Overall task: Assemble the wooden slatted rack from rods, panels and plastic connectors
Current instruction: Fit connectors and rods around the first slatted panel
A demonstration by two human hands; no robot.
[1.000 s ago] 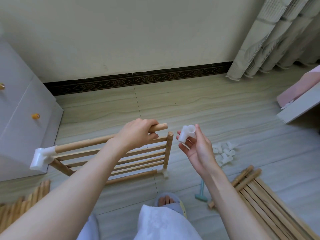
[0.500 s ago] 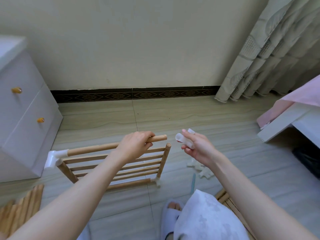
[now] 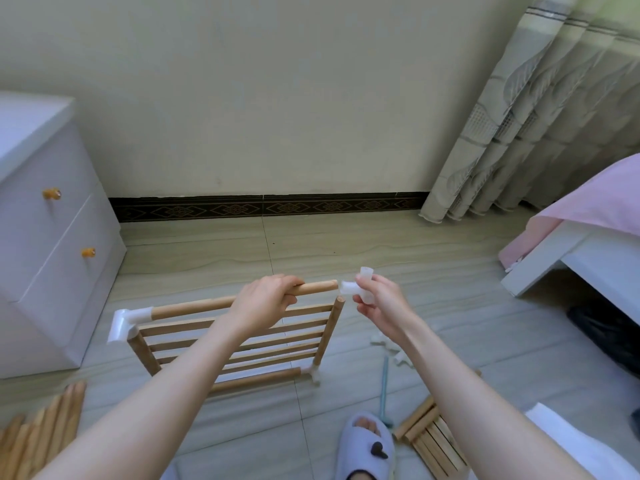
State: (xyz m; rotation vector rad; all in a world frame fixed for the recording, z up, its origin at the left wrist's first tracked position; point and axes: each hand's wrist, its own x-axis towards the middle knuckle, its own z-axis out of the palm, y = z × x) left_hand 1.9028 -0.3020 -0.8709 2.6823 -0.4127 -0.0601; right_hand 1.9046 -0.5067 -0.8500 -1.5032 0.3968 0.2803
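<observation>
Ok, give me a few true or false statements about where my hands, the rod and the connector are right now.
1. The left hand grips the top rod near its free end. True.
2. The white connector is already pushed onto that rod's end. False: the right hand holds it just off the tip, a small gap showing.
3. The rod's far left end sits in a fitted corner connector. True.
4. The slatted panel lies flat on the floor. False: it stands upright on its edge.
5. Spare connectors lie on the floor under the right forearm. True.
</observation>
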